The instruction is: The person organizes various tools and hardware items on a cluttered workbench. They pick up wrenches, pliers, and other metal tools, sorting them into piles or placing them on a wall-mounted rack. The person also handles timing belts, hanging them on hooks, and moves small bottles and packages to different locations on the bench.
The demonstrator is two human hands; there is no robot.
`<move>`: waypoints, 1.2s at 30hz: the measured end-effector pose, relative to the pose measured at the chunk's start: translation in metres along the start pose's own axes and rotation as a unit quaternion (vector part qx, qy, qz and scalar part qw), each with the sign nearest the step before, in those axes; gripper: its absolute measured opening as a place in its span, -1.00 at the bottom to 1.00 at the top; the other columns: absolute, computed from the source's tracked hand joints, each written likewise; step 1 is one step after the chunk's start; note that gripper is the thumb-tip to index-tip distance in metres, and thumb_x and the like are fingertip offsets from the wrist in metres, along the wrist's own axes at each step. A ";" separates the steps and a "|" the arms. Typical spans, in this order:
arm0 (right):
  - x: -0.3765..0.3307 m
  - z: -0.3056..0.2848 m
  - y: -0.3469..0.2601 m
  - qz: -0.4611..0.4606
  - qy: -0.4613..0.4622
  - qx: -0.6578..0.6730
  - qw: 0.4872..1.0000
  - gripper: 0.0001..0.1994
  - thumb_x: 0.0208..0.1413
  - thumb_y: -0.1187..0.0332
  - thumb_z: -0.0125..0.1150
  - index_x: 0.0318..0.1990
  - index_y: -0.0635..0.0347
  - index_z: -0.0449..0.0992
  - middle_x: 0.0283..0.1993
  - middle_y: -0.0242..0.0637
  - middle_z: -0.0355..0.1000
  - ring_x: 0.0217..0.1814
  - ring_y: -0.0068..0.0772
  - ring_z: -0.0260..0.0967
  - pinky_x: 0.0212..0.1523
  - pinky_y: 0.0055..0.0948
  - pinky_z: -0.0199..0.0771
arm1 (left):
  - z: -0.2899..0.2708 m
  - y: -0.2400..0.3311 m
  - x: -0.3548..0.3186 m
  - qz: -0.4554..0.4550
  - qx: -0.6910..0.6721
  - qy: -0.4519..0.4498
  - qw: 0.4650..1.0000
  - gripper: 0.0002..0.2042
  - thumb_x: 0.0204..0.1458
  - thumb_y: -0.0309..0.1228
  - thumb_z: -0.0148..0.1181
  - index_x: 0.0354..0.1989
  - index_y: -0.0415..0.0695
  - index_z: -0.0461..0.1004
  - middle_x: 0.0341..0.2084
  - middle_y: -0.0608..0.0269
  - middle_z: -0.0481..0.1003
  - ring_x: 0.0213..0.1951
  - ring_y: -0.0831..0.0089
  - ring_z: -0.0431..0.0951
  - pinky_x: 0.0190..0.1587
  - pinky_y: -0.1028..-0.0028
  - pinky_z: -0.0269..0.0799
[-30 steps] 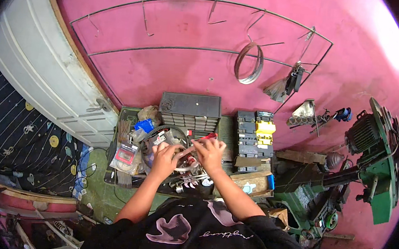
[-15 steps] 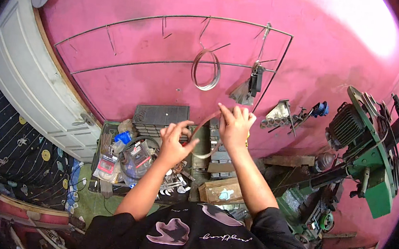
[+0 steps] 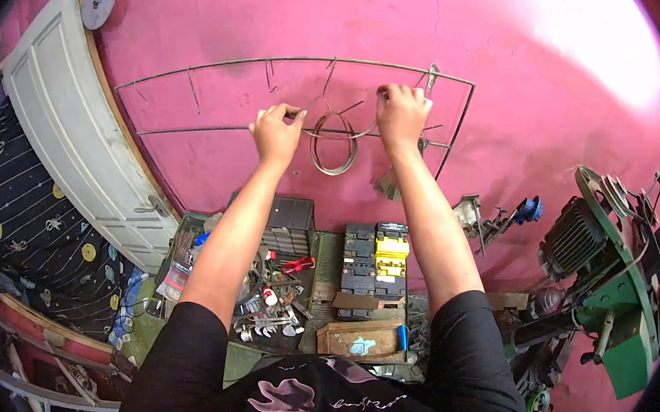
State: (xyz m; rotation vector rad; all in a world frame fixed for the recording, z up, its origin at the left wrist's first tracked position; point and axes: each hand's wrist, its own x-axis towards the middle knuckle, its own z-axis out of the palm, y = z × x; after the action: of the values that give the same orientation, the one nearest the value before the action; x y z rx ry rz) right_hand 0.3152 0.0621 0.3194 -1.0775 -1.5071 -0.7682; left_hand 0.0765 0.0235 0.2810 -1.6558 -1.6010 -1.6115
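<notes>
Both my arms reach up to a wall-mounted metal rod rack [image 3: 268,58]. Between my hands a thin, flat, curved band [image 3: 334,137] sags in front of the rack, pinched at its ends; its exact kind is hard to tell. My left hand [image 3: 277,134] is closed on one side of it, thumb against fingers. Higher and to the right, my right hand [image 3: 402,118] grips the other side, partly covering the rack's right part. Behind the band, a coil of similar thin strip [image 3: 334,172] hangs from a rack hook.
Below stands a bench with loose hand tools [image 3: 269,314], a dark cabinet [image 3: 291,217], black and yellow battery-like blocks [image 3: 390,258] and a wooden box [image 3: 357,340]. A green machine [image 3: 623,310] stands at right, a white door [image 3: 78,121] at left.
Both hands have risen from above the bench to the rack, carrying the band with them. The view has tilted, so the bench shows more fully.
</notes>
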 end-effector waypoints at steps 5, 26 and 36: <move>-0.051 0.053 0.000 -0.072 -0.103 -0.061 0.990 -0.92 0.03 0.35 0.22 -0.30 0.03 0.56 -0.28 -0.32 0.53 -0.06 -0.19 0.37 0.00 -0.10 0.25 | 0.042 -0.025 -0.034 -0.073 0.057 -0.086 0.992 -0.84 -0.02 -0.21 0.41 -0.35 0.01 0.68 -0.44 0.27 0.67 -0.25 0.20 0.65 -0.11 0.10 0.33; -0.219 0.026 -0.063 0.248 -0.201 0.075 0.945 -0.61 0.10 0.24 0.36 0.07 0.12 0.54 -0.21 -0.22 0.58 -0.01 -0.07 0.41 0.07 -0.14 0.35 | 0.002 -0.089 -0.192 -0.112 -0.118 -0.286 0.944 -0.44 -0.04 -0.18 0.46 0.18 -0.03 0.50 -0.23 0.30 0.67 -0.28 0.32 0.55 -0.08 0.23 0.46; -0.400 0.001 -0.201 0.203 -0.357 0.134 0.902 -0.82 0.00 0.39 0.34 -0.20 0.10 0.61 -0.22 -0.18 0.56 -0.12 0.02 0.39 -0.07 -0.02 0.36 | -0.181 -0.268 -0.369 -0.189 0.030 -0.269 0.944 -0.57 -0.12 -0.34 0.45 -0.02 -0.13 0.56 -0.07 0.06 0.55 -0.01 -0.02 0.51 0.14 0.07 0.35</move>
State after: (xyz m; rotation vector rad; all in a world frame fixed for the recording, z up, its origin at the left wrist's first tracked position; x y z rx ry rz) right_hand 0.1336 -0.1040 -0.0545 -1.4786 -1.8206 0.1661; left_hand -0.1336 -0.2139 -0.0938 -1.9615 -2.3304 -1.3024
